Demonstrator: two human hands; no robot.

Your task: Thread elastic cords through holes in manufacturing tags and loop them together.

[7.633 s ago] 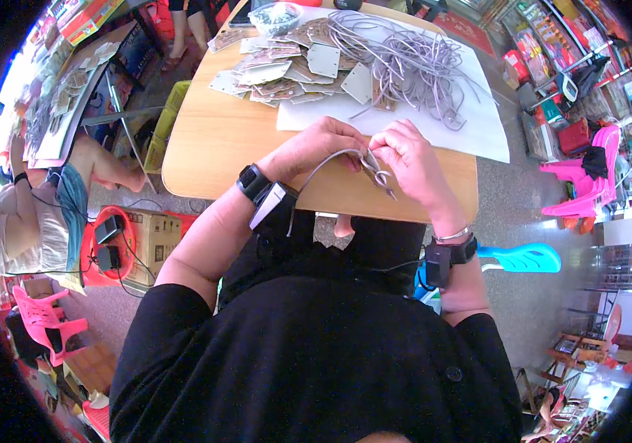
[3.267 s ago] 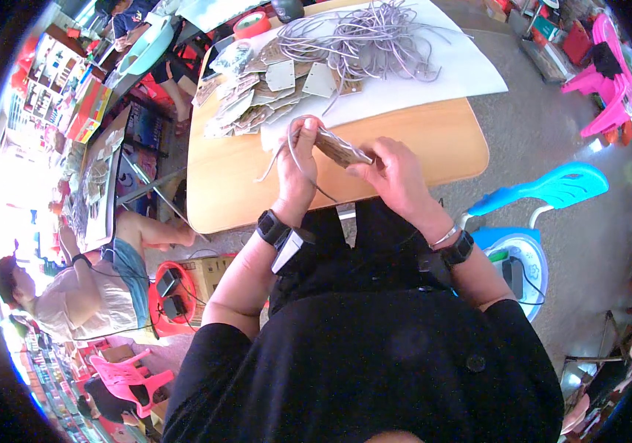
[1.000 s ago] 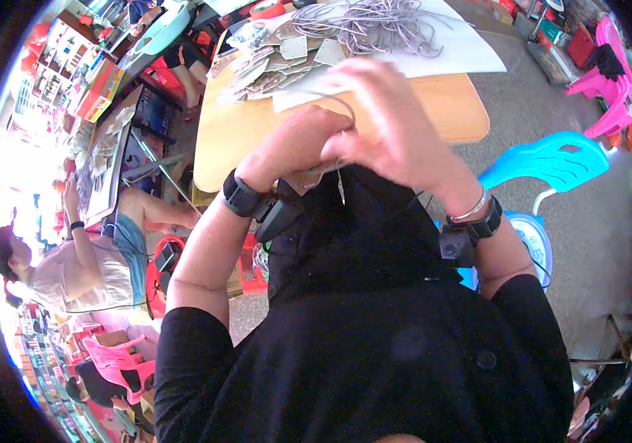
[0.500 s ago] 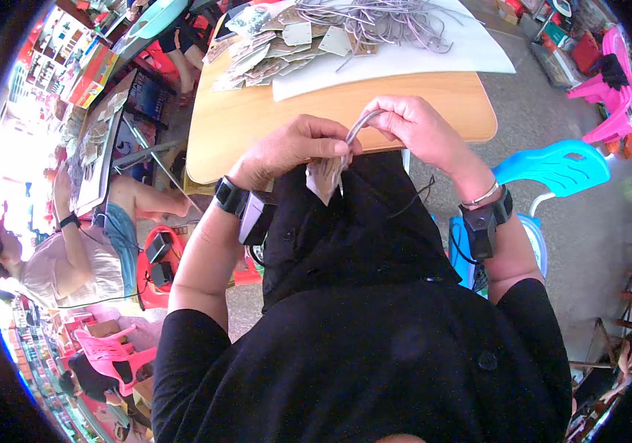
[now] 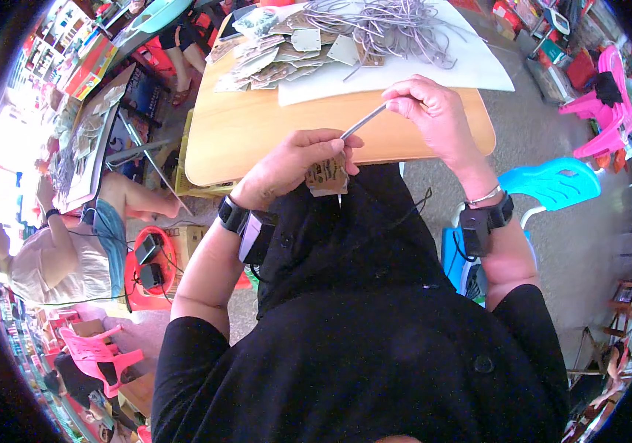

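Note:
Over my lap, at the near edge of the wooden table (image 5: 235, 140), my left hand (image 5: 297, 159) is closed on a brown cardboard tag (image 5: 326, 179) with dark print. The same fingers and thumb pinch the lower end of a grey cord (image 5: 365, 122). From there the cord runs straight and taut, up and to the right. Its other end is between the thumb and fingertips of my right hand (image 5: 434, 118), raised above the table's front edge. Where the cord meets the tag is hidden by my left fingers.
On the table lie a heap of similar tags (image 5: 275, 63) and a tangle of grey cords (image 5: 404, 33) on a white sheet (image 5: 471, 74). A blue chair (image 5: 552, 183) stands at right. At left, a person (image 5: 65, 255) sits by another table, with a red stool (image 5: 155, 295) between us.
My right hand has moved up and to the right, and the bent cord is now pulled straight. The tag in my left hand has turned, showing its printed face.

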